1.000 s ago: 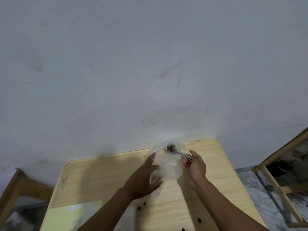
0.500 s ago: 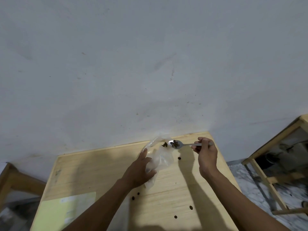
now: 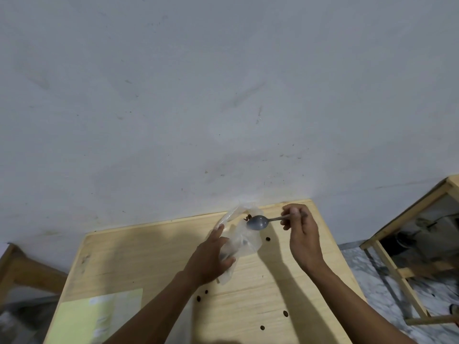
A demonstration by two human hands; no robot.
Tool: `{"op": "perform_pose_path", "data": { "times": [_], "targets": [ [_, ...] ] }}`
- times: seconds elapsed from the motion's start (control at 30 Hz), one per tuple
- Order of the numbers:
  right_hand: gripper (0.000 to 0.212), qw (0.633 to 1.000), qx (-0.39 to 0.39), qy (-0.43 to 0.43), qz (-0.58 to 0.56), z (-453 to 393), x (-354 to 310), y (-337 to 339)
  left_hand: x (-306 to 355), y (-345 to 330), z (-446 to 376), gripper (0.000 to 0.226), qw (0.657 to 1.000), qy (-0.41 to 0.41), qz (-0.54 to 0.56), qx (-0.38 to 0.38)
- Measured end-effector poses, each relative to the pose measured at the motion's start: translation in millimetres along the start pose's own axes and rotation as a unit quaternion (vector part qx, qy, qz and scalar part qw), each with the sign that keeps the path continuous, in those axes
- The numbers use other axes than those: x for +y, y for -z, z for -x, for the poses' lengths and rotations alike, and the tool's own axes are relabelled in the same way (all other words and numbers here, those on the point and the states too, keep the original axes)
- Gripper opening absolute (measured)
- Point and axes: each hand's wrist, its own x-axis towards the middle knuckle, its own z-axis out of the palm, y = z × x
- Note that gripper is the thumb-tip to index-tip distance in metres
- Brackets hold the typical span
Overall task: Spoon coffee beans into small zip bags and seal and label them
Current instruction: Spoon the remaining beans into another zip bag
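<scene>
The coffee beans (image 3: 248, 217) show as a small dark cluster at the mouth of the clear zip bag (image 3: 242, 235), just beside the tip of the spoon. At the far left a wooden frame (image 3: 15, 266) stands beside the desk (image 3: 139, 256). On the near left part of the desk lies a pale yellow-green sheet (image 3: 99, 316) with white labels on it. Next comes the left hand (image 3: 211, 256); its fingers (image 3: 218, 230) and thumb are curled around the bag and hold it up above the far part of the desk, close to the wall. Loose beans (image 3: 202, 295) lie scattered on the wood below the hands. The grey spoon (image 3: 258, 222) is at the bag opening with its bowl turned over. The right hand (image 3: 301, 234) pinches the spoon handle between thumb and fingertips. At the far right another wooden frame (image 3: 407, 244) stands on a marbled floor.
</scene>
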Motion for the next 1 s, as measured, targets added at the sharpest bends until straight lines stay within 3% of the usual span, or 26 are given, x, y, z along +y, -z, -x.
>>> {"op": "perform_pose_path", "data": {
  "times": [0.1,0.37,0.43,0.53,0.73,0.9,1.0],
  "targets": [
    [0.019,0.989,0.099,-0.092,-0.062,3,17,7,-1,-6,11,0.044,1.0,-0.019,-0.006,-0.004],
    [0.014,0.944,0.061,-0.299,-0.129,-44,45,-54,-7,22,-15,0.042,0.999,-0.041,0.0,-0.005],
    [0.018,0.924,0.076,-0.351,-0.132,-37,59,-63,-10,17,-4,0.044,0.998,-0.055,-0.009,-0.02],
    [0.027,0.882,0.158,-0.409,-0.172,-37,69,-69,-14,13,6,0.048,0.998,-0.063,-0.007,-0.024],
    [0.037,0.828,0.255,-0.403,-0.296,-38,68,-73,-15,14,6,0.049,0.998,-0.036,0.001,-0.05],
    [0.033,0.8,0.227,-0.384,-0.401,-27,67,-72,-11,15,4,0.05,0.998,-0.045,-0.001,-0.049],
    [0.031,0.811,0.2,-0.382,-0.396,-27,68,-65,-10,18,3,0.051,0.998,-0.042,0.002,-0.043]
  ]
}}
